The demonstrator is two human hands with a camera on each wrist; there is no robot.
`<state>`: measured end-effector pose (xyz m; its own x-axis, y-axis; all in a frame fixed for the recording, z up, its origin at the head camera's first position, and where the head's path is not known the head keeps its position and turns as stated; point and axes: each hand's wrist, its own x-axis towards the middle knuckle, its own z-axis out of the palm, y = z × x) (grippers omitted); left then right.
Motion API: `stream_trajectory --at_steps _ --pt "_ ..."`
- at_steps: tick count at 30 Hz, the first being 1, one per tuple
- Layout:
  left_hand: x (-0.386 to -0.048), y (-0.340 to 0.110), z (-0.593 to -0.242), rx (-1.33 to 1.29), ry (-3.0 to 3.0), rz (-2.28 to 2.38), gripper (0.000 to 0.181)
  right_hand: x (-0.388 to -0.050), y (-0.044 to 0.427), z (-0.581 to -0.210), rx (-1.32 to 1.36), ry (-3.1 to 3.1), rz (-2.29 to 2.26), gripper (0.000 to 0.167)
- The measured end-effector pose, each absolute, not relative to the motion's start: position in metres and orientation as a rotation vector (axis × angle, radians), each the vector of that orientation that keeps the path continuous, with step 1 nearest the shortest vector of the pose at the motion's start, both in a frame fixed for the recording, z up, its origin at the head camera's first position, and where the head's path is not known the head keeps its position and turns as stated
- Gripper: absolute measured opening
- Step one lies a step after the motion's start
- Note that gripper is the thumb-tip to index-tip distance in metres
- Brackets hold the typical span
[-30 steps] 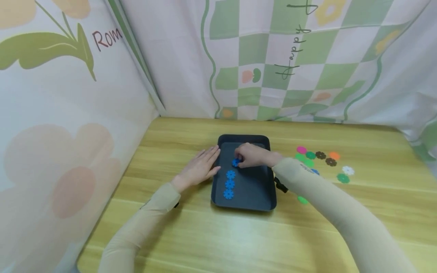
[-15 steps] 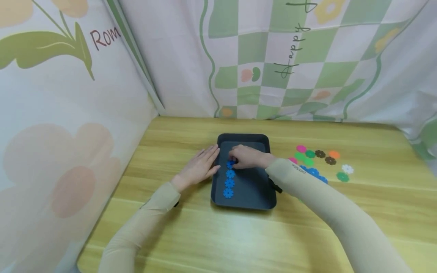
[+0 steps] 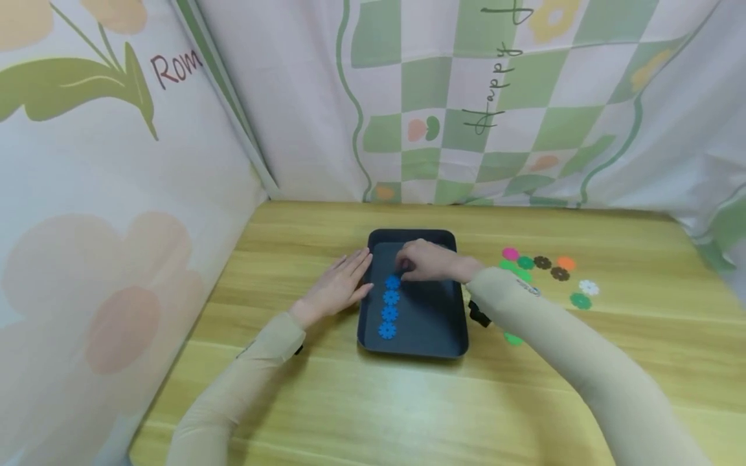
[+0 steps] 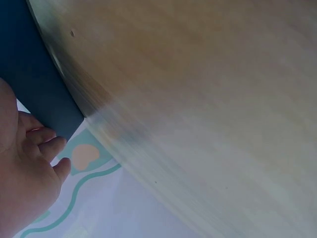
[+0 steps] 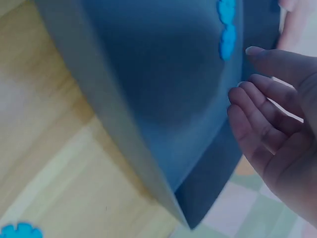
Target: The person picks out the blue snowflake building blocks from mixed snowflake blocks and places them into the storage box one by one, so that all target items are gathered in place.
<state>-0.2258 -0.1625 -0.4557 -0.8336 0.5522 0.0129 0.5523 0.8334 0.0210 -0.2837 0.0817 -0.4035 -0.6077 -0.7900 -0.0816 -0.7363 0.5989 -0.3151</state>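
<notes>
Blue discs (image 3: 388, 313): four flower-shaped ones in a column along the left side of the tray (image 3: 431, 327), which lies on the desk (image 3: 326, 408); neighbours touch or nearly touch.
Right grip (image 3: 434, 261): over the tray, just beside the top blue disc; thumb and fingers stand apart, with nothing seen between them.
Left grip (image 3: 332, 292): fingers extended against the tray's left rim, holding no disc.
Loose discs: right of the tray, among them a pink disc (image 3: 510, 254), an orange disc (image 3: 566, 263) and a white disc (image 3: 588, 287).
Column risk: a thumb brushing the top disc could knock it out of line, since such thin discs probably slide easily.
Tray risk: a shove from the left, or a bump from the right wrist above the far side, might shift the tray and jog the column.
Sleeve risk: the right sleeve (image 3: 559, 346) spans the desk beside the loose discs; lowered, it could drag some.
Hidden: the sleeve may cover more loose discs, so their count is unsure.
Cut off: in the right wrist view, the column at the upper edge and a lone blue piece (image 5: 21, 231) at the lower corner.
Unclear: whether the column's discs interlock.
</notes>
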Motion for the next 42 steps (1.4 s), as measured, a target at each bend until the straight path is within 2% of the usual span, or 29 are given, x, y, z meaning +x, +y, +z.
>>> stream_trajectory --at_steps 8,15,32,42 --pt "-0.223 -0.164 -0.455 -0.913 -3.009 -0.096 0.066 -0.281 0.125 -0.388 -1.247 2.677 -0.504 0.028" --pt "-0.222 -0.166 -0.454 -0.895 -3.021 -0.093 0.066 -0.276 0.177 -0.384 -1.100 2.728 -0.571 0.027" --pt "-0.223 -0.163 -0.455 -0.907 -3.023 -0.073 0.067 -0.247 0.294 -0.412 -0.951 2.869 -0.562 0.025" --pt "-0.222 -0.163 -0.453 -0.932 -3.003 -0.091 0.066 -0.219 0.323 -0.424 -0.818 2.801 -0.487 0.028"
